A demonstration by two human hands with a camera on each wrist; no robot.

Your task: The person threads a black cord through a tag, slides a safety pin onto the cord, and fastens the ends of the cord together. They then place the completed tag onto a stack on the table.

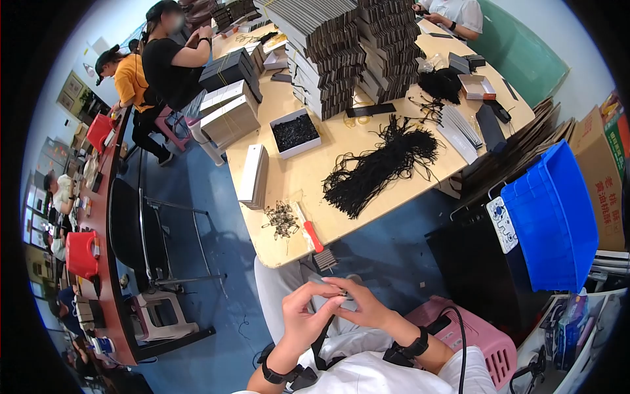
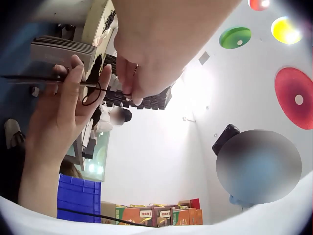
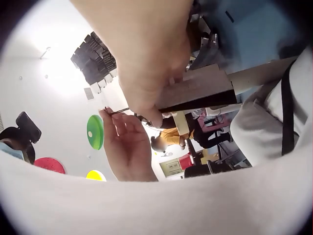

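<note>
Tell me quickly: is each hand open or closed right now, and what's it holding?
Left hand: closed, pinching a thin black cord between its fingertips.
Right hand: closed, holding a flat grey piece.

Held a flat card [image 3: 201,87], grey-faced, dark beneath, in the right hand [image 1: 369,310], edge-on in the left-wrist view with its free end toward nine o'clock. Pinched a thin black cord [image 2: 113,90] in the left hand [image 1: 305,314], stretched toward four o'clock there, with a small open loop beside the card. Had both near six o'clock in the head view.
</note>
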